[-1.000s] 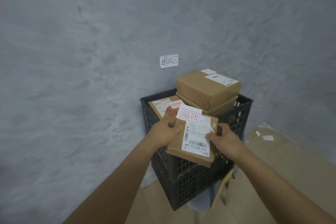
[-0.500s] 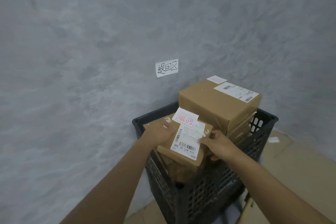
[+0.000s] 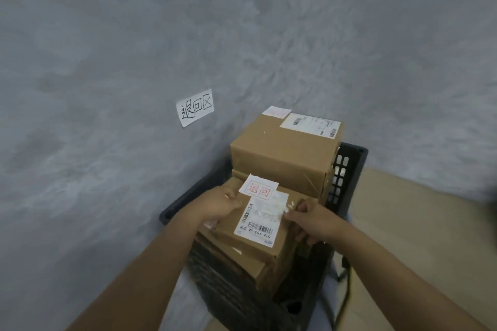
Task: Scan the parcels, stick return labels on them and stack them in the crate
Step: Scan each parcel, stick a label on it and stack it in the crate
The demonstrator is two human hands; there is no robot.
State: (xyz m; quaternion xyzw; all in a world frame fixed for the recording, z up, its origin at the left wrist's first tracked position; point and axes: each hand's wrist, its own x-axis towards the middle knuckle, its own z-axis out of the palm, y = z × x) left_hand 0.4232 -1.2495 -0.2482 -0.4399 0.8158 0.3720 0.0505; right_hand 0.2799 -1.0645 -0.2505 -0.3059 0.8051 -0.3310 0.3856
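Observation:
A small brown parcel (image 3: pixel 255 243) with a white barcode label and a red-printed return label (image 3: pixel 258 187) lies over the near side of the black crate (image 3: pixel 352 158), on top of other brown parcels. My left hand (image 3: pixel 219 203) grips its left edge. My right hand (image 3: pixel 309 219) grips its right edge. A larger brown parcel (image 3: pixel 282 153) with a shipping label and its own return label sits stacked at the crate's far side, rising above the rim.
The crate stands against a grey concrete wall. A white paper sign (image 3: pixel 195 107) with black characters is stuck on the wall just left of the crate. Flattened cardboard (image 3: pixel 419 223) covers the floor to the right.
I have stepped closer and the view now looks down into the crate. Both hands have carried the small parcel forward and down onto the parcels at the crate's near side.

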